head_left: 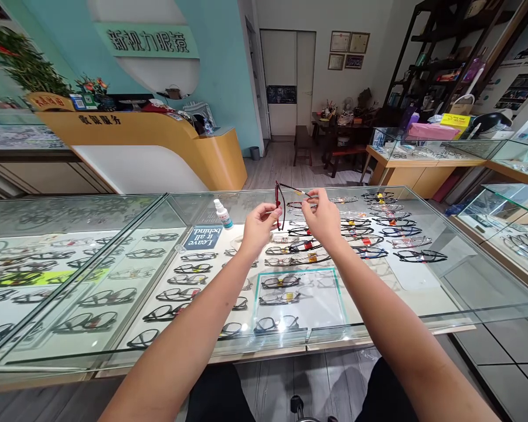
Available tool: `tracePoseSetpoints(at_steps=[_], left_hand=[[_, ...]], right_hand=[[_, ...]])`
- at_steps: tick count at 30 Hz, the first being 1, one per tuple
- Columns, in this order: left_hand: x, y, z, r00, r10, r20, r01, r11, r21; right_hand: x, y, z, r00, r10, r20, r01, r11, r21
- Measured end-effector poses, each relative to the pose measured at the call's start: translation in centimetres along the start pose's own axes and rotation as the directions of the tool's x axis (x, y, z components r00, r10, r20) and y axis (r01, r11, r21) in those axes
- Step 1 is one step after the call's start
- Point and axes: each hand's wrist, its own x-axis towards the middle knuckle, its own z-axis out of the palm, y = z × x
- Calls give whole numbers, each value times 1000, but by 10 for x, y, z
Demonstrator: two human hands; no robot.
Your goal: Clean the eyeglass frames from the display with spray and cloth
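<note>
A pair of eyeglasses point(277, 196) with a dark, reddish frame is held up above the glass display case, its front turned edge-on to me. My left hand point(261, 224) pinches the lower part of the frame front between thumb and fingers. My right hand point(323, 215) is closed on the end of one temple, which stretches out to the right. On the glass top, left of my left hand, stands a small white spray bottle point(222, 213) with a blue-green label. Below both hands, rows of eyeglasses point(285, 262) lie inside the case.
The glass display case point(459, 302) spans the width before me, with its near edge close to my legs. A blue printed card point(203, 238) lies inside at left. Beyond stand a yellow counter point(222, 158), a wooden bench point(303, 143) and another glass case point(426, 153) at right.
</note>
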Motion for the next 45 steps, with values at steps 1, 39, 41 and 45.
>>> tracePoseSetpoints(at_steps=[1,39,41,45], left_hand=[[0,0,0,1000,-6,-1,6,1000,8],[-4,-6,8,998,17,65,-18,1000,6],[-5,-4,8,998,18,59,-18,1000,2],[-6,-1,8,999,18,27,-17,999,-28]], right_hand=[[0,1,0,999,-26,-24,26,1000,15],[-2,4,9,973,-226,-38,220,967,-126],[-2,4,9,972,-233,-40,225,964,-140],[-1,7,9,978,-207,-30,199,964,-176]])
